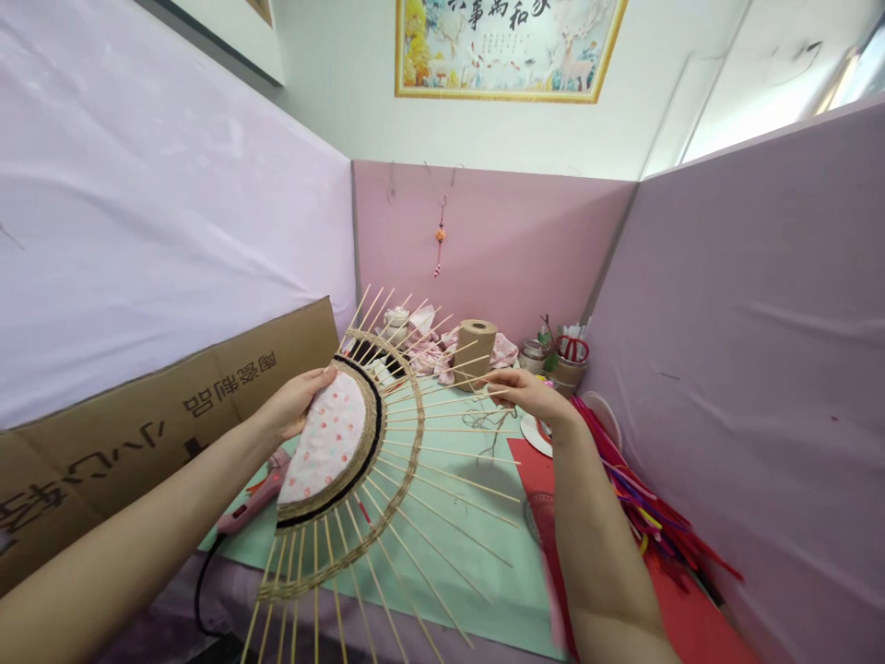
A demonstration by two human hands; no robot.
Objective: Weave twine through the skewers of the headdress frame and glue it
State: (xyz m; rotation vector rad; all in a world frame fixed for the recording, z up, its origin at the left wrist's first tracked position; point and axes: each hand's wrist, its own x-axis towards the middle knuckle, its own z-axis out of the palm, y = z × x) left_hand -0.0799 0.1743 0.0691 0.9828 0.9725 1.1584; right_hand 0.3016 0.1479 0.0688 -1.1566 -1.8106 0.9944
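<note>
A half-round woven piece (379,420) is held up over the table, with thin sticks fanning out from it and a woven cord ring around them. Its middle is white cloth with red dots, edged by tan and black bands. My left hand (304,402) grips its straight edge near the top, thumb over the cloth. At the right, my right hand (520,389) has its fingers pinched together by the stick tips; thin loose cord hangs below them. Whether the fingers hold the cord or a stick is too small to tell.
A pink glue gun (259,498) lies left on the green mat (477,526). Behind stand a brown cord roll (476,350), jars and red-handled scissors (572,349). Colored fuzzy stems (646,516) and a red sheet (691,609) lie right. Cardboard (166,424) stands left.
</note>
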